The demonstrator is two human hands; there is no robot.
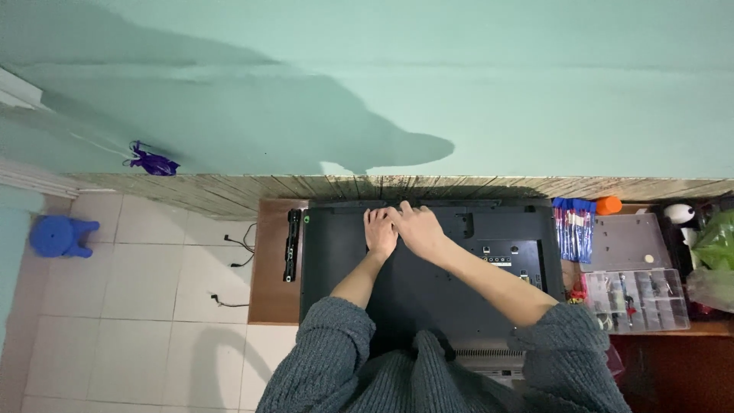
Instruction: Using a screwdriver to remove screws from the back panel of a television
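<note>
A flat dark grey screen back panel [428, 283] lies face down on a brown table [271, 268] against the wall. My left hand [380, 232] rests flat on the panel near its far edge, fingers spread a little. My right hand [417, 227] lies right beside it, touching it, fingers pointing toward the far left. Whether either hand holds something small is hidden. Both forearms come out of grey knitted sleeves [329, 359].
A black bar-shaped part [291, 243] lies on the table left of the panel. Right of it are a blue packet [573, 228], an orange cap [608, 205], a clear compartment box [638, 300] and a green bag [719, 241]. A blue stool [57, 235] stands on the tiled floor.
</note>
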